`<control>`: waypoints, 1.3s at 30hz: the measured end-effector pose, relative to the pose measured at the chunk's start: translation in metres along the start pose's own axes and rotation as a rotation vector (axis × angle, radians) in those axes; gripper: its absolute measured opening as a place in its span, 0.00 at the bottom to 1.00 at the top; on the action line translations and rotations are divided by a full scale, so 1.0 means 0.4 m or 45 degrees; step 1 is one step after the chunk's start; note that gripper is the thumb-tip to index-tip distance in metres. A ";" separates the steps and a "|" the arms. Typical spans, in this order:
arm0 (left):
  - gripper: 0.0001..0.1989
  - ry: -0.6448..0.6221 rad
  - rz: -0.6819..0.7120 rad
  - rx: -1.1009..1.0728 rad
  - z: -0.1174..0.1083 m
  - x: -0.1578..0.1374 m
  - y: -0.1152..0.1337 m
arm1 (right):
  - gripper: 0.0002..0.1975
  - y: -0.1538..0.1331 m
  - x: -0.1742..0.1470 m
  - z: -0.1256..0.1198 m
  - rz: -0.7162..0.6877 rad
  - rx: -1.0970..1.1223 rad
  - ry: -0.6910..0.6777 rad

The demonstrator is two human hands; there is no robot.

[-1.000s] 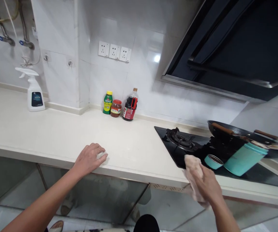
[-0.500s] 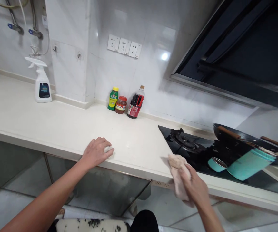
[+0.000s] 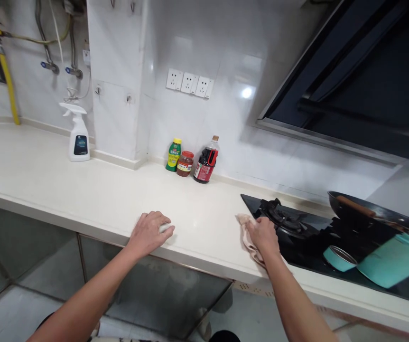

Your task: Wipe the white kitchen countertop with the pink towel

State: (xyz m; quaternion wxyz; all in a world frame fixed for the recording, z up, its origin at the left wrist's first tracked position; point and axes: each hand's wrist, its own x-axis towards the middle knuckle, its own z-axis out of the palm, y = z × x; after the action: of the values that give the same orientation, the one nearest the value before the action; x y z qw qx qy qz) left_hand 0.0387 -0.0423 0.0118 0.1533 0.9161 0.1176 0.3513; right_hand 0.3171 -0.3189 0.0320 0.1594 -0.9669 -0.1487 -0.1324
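My left hand rests on the white countertop near its front edge, fingers curled round a small pale object, mostly hidden, whose kind I cannot make out. Under my right hand a crumpled, pale pinkish cloth is gripped and pressed to the counter, beside the left edge of the black gas stove. Part of the cloth trails toward the counter's front edge.
By the wall stand a green bottle with a yellow cap, a red-lidded jar and a dark sauce bottle. A white spray bottle stands farther left. On the stove are a wok, a turquoise container and a turquoise cup.
My right hand has moved with the cloth from the counter's front edge inward, onto the counter beside the stove. My left hand keeps its hold on the pale object. The camera view has shifted.
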 end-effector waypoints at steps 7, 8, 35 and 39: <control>0.10 0.137 -0.089 0.032 0.003 0.003 -0.005 | 0.16 -0.322 -0.076 0.061 -0.587 0.165 -0.222; 0.11 0.169 -0.109 0.040 0.004 0.003 -0.008 | 0.17 -0.368 -0.113 0.063 -0.723 0.208 -0.254; 0.15 0.051 -0.284 0.068 -0.003 0.008 0.006 | 0.23 0.346 -0.254 0.026 -0.766 -0.047 0.447; 0.17 0.072 -0.277 0.067 -0.001 0.007 0.012 | 0.23 0.114 -0.309 0.064 -0.866 0.172 0.565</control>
State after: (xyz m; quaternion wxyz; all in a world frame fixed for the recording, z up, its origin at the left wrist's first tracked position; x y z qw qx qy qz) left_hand 0.0409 -0.0456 0.0156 0.1631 0.8914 0.2297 0.3551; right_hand 0.2235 -0.3817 -0.0412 0.1981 -0.7980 -0.4301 -0.3727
